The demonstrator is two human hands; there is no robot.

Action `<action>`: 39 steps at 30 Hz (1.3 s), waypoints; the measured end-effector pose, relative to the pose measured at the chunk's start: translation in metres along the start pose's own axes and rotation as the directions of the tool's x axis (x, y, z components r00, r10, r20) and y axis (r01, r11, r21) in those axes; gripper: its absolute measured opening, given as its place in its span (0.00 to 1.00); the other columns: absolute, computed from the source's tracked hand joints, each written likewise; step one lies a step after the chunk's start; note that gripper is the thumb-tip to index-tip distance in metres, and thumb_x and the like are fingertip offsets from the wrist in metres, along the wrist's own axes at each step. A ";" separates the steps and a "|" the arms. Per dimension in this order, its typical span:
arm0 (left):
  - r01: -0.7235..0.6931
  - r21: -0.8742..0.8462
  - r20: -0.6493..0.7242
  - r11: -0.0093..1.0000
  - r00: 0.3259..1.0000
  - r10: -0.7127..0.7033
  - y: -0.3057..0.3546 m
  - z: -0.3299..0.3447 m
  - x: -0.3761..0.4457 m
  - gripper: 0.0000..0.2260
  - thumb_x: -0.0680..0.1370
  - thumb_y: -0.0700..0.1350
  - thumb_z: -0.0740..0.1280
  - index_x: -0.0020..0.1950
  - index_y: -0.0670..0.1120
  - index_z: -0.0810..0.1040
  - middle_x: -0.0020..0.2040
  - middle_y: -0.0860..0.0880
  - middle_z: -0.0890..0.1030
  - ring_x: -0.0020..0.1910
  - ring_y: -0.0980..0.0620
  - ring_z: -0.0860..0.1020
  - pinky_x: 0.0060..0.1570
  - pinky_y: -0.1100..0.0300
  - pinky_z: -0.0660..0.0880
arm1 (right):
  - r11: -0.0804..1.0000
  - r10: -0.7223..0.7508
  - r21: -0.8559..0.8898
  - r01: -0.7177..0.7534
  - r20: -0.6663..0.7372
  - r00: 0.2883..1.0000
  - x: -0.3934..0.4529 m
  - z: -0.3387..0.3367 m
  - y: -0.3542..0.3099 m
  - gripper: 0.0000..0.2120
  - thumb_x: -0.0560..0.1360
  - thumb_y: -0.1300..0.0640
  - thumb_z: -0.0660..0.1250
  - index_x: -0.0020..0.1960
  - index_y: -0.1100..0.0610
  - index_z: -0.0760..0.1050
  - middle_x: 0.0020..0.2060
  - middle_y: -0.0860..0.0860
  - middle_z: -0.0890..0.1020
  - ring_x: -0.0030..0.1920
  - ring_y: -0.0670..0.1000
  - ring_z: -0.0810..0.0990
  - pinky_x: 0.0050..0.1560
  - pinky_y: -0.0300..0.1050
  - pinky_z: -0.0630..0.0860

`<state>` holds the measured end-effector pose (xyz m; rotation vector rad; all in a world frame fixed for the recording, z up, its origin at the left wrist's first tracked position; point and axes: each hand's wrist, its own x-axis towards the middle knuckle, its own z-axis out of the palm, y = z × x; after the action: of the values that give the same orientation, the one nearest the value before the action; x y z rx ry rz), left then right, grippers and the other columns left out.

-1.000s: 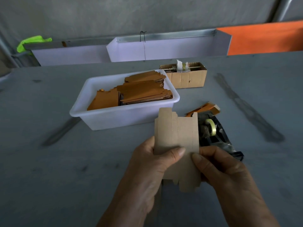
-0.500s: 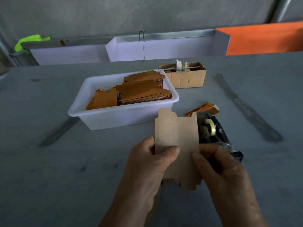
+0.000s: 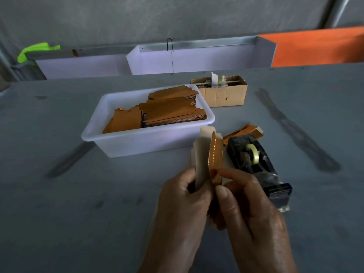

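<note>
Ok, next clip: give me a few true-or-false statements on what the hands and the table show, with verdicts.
1. The left hand and right hand both grip one cardboard blank. True.
2. A black tape dispenser stands on the grey table, right of the hands. True.
3. The cardboard blank lies flat on the table. False: it is held up and bent into a fold.
4. The white plastic tub is empty. False: the tub holds stacked flat blanks.

One head cam, wide-angle, looks fwd & down across table (image 3: 59, 213); left hand (image 3: 183, 205), right hand (image 3: 254, 217) v. close, bottom centre.
</note>
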<state>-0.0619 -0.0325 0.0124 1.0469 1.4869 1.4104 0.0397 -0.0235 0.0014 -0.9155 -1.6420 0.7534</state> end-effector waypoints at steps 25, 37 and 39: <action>-0.056 0.102 0.165 0.993 0.985 0.038 0.016 -0.015 -0.009 0.06 0.73 0.53 0.68 0.41 0.53 0.82 0.30 0.55 0.79 0.30 0.64 0.75 0.30 0.73 0.68 | 0.486 0.498 0.585 -0.649 0.425 0.756 0.024 -0.026 0.008 0.11 0.63 0.56 0.70 0.44 0.57 0.83 0.39 0.57 0.83 0.40 0.53 0.82 0.41 0.46 0.81; -0.112 0.138 -0.032 0.984 0.993 0.118 0.020 -0.009 -0.011 0.08 0.64 0.52 0.68 0.40 0.56 0.82 0.28 0.54 0.80 0.28 0.60 0.76 0.35 0.63 0.74 | 0.527 0.502 0.604 -0.598 0.347 0.792 0.019 -0.029 0.007 0.40 0.47 0.43 0.83 0.57 0.53 0.79 0.50 0.55 0.84 0.50 0.55 0.84 0.41 0.46 0.80; -0.105 0.114 -0.034 0.988 0.993 0.110 0.023 -0.009 -0.011 0.07 0.64 0.52 0.69 0.39 0.56 0.83 0.29 0.53 0.82 0.29 0.59 0.78 0.35 0.61 0.76 | 0.582 0.502 0.587 -0.562 0.285 0.817 0.019 -0.031 0.002 0.41 0.46 0.42 0.82 0.58 0.52 0.79 0.49 0.55 0.84 0.50 0.55 0.84 0.43 0.46 0.80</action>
<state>-0.0664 -0.0449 0.0363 1.1900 1.5736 1.4439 0.0673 -0.0056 0.0164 -0.8539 -1.0019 1.6929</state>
